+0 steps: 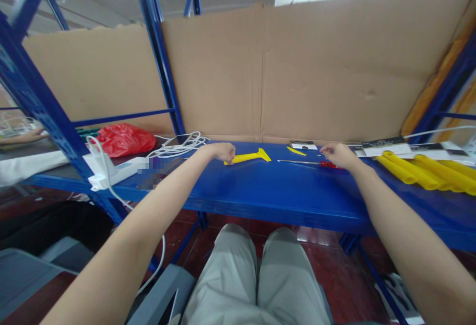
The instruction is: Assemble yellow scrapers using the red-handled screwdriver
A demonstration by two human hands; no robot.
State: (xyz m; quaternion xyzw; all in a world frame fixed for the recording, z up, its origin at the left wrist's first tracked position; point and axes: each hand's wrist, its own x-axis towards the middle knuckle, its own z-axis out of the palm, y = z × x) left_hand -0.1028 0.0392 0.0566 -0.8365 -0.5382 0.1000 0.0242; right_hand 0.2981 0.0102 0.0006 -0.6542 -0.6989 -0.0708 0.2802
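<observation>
My left hand (224, 152) is closed around the near-left end of a yellow T-shaped plastic handle (249, 157), which lies on the blue shelf top with its wide head pointing right. My right hand (336, 156) hovers by the red grip of a screwdriver (303, 162), thumb and fingertips drawn together. Whatever is between those fingertips is too small to make out. Just left of them are tiny metal bits (318, 156), perhaps screws. A thin curved yellow strip (296, 151) lies behind the screwdriver shaft, near a small black-and-white card (303, 145).
Several yellow curved plastic pieces (420, 171) lie at the right beside printed packaging (386, 145). To the left are a white power strip (122, 170), coiled white cable (182, 145) and a red plastic bag (124, 140). Cardboard (316, 72) walls the back. Another person's hand (33, 135) shows far left.
</observation>
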